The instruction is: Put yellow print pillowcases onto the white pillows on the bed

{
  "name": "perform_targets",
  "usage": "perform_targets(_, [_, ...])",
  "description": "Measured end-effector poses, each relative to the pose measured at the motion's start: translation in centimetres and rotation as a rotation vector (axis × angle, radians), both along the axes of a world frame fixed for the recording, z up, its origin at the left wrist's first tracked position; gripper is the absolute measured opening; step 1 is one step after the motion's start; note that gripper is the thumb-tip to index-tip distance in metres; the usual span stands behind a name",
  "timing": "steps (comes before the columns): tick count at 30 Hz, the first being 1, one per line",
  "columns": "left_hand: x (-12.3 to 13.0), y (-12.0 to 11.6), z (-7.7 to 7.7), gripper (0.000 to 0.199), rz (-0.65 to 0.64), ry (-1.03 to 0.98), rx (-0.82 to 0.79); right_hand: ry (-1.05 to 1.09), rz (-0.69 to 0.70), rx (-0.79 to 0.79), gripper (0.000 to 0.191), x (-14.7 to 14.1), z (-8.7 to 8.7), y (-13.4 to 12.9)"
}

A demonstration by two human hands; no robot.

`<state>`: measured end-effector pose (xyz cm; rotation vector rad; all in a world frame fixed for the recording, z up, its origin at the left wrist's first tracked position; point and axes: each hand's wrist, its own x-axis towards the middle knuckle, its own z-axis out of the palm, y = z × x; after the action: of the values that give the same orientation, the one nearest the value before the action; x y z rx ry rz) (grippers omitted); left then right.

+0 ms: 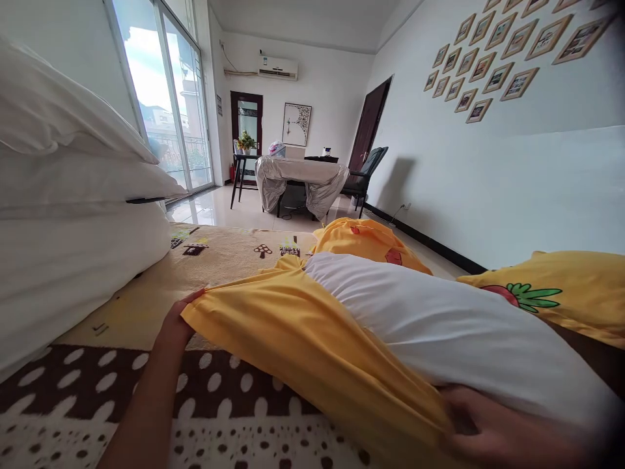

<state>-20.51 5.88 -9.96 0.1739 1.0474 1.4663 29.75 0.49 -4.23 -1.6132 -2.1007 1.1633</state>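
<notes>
A yellow pillowcase [312,332] is stretched across the middle, partly around a white pillow [420,306] that lies to its right. At the left, my left hand [181,320] is closed on a corner of the yellow cloth. My right hand [469,413], blurred at the lower right, grips the near edge of the pillowcase beside the white pillow. Some of its fingers are hidden in the cloth. Beneath everything lies a beige and brown patterned blanket [219,260].
White pillows [73,228] are stacked at the left. An orange cloth [364,238] lies beyond the white pillow, and a yellow pillow [576,286] with a printed radish is at the right. Farther back stand a covered table [303,170] and a black chair [368,176].
</notes>
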Motion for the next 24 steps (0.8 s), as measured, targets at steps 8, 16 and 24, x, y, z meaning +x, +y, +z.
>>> perform_targets(8, [-1.5, -0.7, -2.3, 0.029, -0.102, 0.142, 0.046, -0.136, 0.17, -0.345, 0.054, -3.9, 4.1, 0.5])
perform_targets(16, [-2.0, -1.7, -2.9, 0.042, -0.247, 0.299, 0.024, 0.372, 0.159, -0.396, 0.057, -8.5, 3.7, 1.6])
perform_targets(24, [-1.8, -1.2, -3.1, 0.04, -0.299, 0.464, -0.065, 0.518, -0.109, -0.332, 0.045, -6.7, 8.0, 3.8])
